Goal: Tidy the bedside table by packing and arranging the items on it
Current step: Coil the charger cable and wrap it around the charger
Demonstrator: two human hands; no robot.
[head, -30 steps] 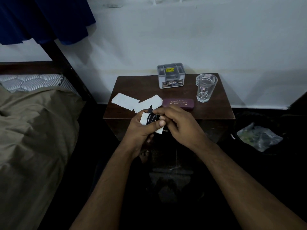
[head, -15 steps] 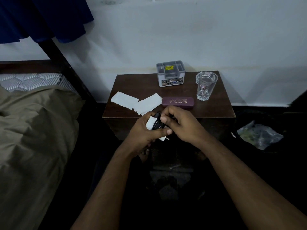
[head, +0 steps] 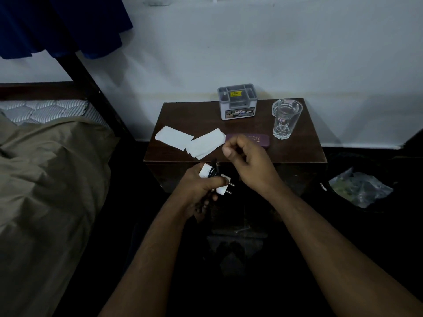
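**Bedside table layout**

On the table [head: 297,154], the organiser box [head: 237,104] sits far centre, the glass [head: 286,118] to its right. Two papers [head: 174,136] [head: 206,144] lie left of the flat case [head: 258,139]. Bed [head: 45,179] stands left; bag [head: 359,187] lies right.

Dim, bluish cast; pic underexposed overall. Brightest area is the pale wall [head: 251,53] beyond the hands, w/ soft shadows on it. Floor below the forearms nearly black, detail lost. Clear faceted drinking glass [head: 286,117], beyond the right hand [head: 247,161], catches faint highlights. Wide-angle bending at frame edges. Slight softness, noise in dark areas.
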